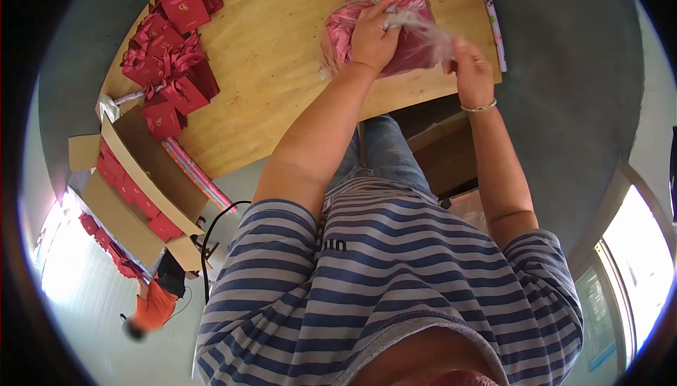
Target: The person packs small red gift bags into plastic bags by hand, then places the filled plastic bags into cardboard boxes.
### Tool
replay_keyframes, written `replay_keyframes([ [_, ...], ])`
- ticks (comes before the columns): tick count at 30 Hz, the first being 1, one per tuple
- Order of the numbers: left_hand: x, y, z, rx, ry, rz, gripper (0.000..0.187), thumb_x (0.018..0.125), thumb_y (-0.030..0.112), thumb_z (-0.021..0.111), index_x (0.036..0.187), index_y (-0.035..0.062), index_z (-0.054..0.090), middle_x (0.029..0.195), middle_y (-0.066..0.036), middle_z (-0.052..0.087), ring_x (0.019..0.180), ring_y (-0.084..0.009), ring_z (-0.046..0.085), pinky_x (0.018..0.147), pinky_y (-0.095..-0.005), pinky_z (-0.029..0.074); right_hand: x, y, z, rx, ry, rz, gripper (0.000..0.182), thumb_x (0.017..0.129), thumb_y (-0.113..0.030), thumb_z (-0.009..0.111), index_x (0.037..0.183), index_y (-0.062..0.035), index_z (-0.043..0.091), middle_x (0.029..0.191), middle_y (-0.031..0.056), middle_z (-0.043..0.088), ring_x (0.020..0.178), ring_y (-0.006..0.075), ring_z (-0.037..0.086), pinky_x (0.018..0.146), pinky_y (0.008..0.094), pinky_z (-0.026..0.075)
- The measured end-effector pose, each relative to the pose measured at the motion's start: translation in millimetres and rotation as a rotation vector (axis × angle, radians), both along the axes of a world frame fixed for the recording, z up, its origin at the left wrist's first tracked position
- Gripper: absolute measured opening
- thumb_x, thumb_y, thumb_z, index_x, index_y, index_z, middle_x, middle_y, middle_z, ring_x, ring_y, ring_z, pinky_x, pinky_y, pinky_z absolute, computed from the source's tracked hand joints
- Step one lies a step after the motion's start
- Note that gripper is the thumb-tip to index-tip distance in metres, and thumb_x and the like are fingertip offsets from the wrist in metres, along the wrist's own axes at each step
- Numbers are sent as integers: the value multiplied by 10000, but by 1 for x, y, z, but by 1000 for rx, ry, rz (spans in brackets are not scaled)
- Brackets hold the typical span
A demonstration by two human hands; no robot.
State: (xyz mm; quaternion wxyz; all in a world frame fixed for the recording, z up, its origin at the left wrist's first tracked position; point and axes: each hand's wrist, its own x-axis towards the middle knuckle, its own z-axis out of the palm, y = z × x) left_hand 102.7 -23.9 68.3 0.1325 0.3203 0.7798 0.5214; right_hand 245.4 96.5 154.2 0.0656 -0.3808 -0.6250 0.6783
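A clear plastic bag (416, 51) filled with dark red and pink items lies near the front edge of the wooden table (275, 40). My left hand (375, 39) rests on top of the bag, its fingers closed on the gathered plastic. On the right, my right hand (472, 65) grips the loose end of the clear plastic, which is stretched between both hands and partly blurred. The items inside are seen only through the film, so their exact shape is unclear.
Several small red gift bags (185, 9) stand in clusters along the table's left side. Below them is an open cardboard box (159, 153) holding red items. A person in orange (155, 305) is at the lower left. Rolled patterned material (194, 167) lies by the table edge.
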Motion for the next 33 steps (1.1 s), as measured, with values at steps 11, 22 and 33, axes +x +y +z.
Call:
replay_keyframes([
  [11, -5, -1, 7, 89, -108, -29, 271, 826, 213, 532, 1023, 74, 656, 1256, -75, 562, 1080, -317, 508, 968, -368, 380, -32, -27, -30, 841, -51, 438, 234, 766, -123, 674, 976, -30, 632, 885, 174, 635, 837, 369, 611, 753, 400, 499],
  [22, 0, -15, 22, -61, 108, -253, 727, 631, 424, 777, 1180, 27, 514, 1367, -162, 391, 1214, -372, 396, 1035, -437, 332, -91, 32, -50, 346, -293, 840, 186, 723, -118, 618, 865, -12, 675, 725, 72, 667, 675, 108, 596, 644, 281, 489],
  [33, 7, -7, -20, -74, 114, 115, 208, 721, 187, 661, 903, 94, 627, 906, -125, 609, 873, -333, 602, 749, -408, 503, -83, -29, 48, 763, 264, 453, 193, 816, -80, 643, 999, -20, 651, 1013, 117, 651, 851, 212, 643, 734, 284, 514],
])
